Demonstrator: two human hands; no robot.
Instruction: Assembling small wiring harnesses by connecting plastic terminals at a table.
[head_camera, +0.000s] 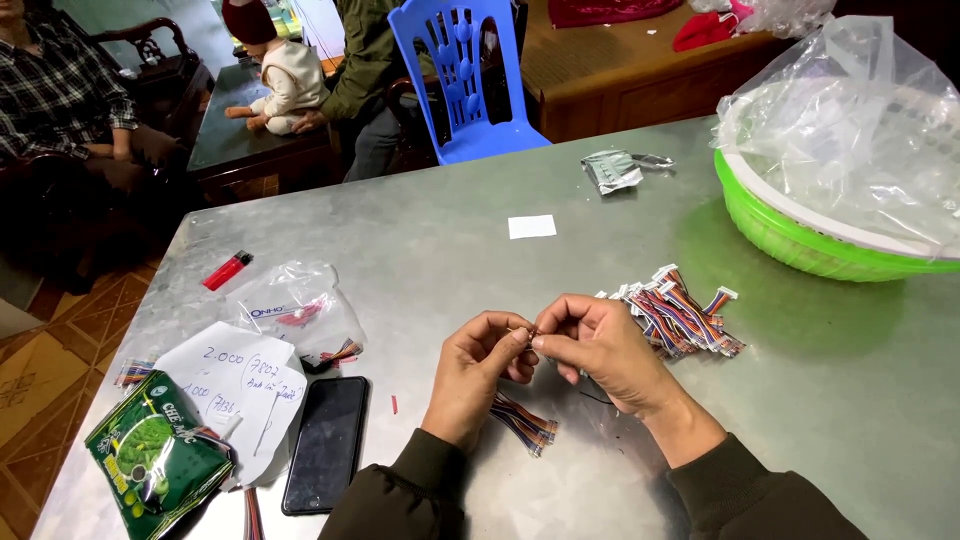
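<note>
Both arms wear long sleeves of a dark olive-brown, slightly glossy fabric, like a padded jacket. Each sleeve ends in a snug ribbed cuff of a somewhat greener olive knit that closes around the wrist. The left hand (478, 368) and the right hand (598, 345) are bare: no gloves, rings, watch or bracelet show. The fingernails are short and unpainted. The sleeve fabric bunches in soft folds above the cuffs.

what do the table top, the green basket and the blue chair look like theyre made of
Table top: looks like bare sheet metal, grey, with a dull brushed sheen and soft reflections. Green basket: probably moulded plastic, bright, glossy, ribbed wall, white rim. Blue chair: plastic too by the look, one-piece moulded back with cut-out slots.
</note>
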